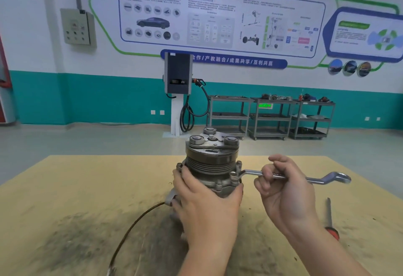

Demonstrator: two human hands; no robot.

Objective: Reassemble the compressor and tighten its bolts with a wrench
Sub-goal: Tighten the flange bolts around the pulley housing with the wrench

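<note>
Held the compressor (pixel 210 162) upright mid-table with the left hand (pixel 205 201) wrapped around its near side, right hand (pixel 283 190) closed on the wrench (pixel 290 176), handle pointing right from a bolt (pixel 233 174).

Upright cylindrical metal compressor (pixel 210 162): dull grey, with darker grooved bands ringing its pulley.
Long double-ended metal wrench (pixel 292 176), at 3 o'clock of the compressor: bright silver.
Flat board table top (pixel 65 188): sandy yellow, smeared with a dark grey grime patch toward 7 o'clock.
Thin braided cable (pixel 135 223): brown-black.
Slim screwdriver with a round handle (pixel 330 221), at 4 o'clock: grey shaft, red handle.
Painted back wall (pixel 109 101): white above, teal band below.
Tiered metal shelf carts (pixel 270 116), at 1 o'clock: grey.
</note>
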